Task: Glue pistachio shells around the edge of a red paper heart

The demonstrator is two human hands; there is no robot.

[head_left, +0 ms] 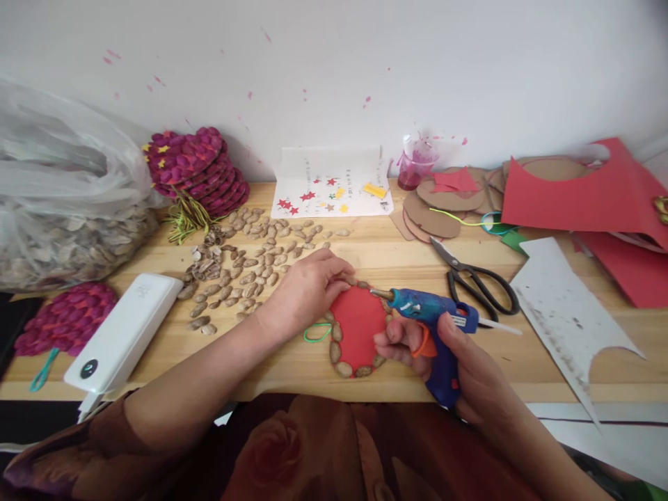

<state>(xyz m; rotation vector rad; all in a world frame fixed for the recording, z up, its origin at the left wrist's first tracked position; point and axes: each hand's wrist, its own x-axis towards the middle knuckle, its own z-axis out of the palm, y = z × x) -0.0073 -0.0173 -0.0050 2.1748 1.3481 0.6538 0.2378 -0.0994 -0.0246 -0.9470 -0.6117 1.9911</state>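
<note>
While the red card oval [358, 327], rimmed with peanuts [344, 369], lies between the hands with its long axis running near to far, the right hand [472, 376] grips a blue glue gun [425, 306], nozzle [383, 293] slanting left over the card's far edge. From the other side the left hand [312, 282] arches palm-down, fingertips bunched at that same edge, though whether they pinch anything cannot be told; loose peanuts [272, 280] lie beyond it to the left.
</note>
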